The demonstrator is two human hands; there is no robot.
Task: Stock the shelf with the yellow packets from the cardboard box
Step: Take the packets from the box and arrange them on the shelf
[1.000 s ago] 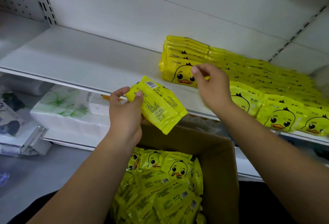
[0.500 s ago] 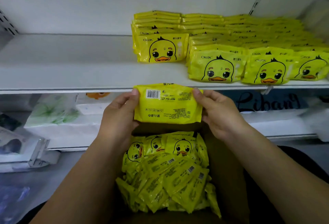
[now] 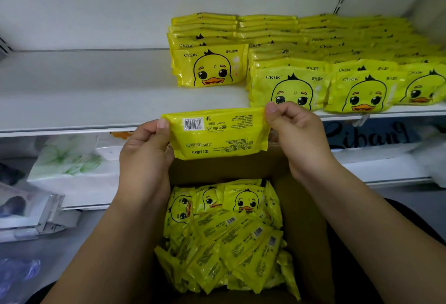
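Left hand and right hand pinch packet ends; leaning rows at 1 o'clock look loose, nudge may topple them

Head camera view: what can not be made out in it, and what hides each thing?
Head view:
- held packet: front faces away; back print too small to read; left hand and right hand cover its ends.
- cardboard box: depth and packet count hidden by top packets; near side cut off by bottom edge.
- shelf packets: rows cut off by right edge; rear ones blurred.
- lower shelf goods: blurred, partly behind the left hand.
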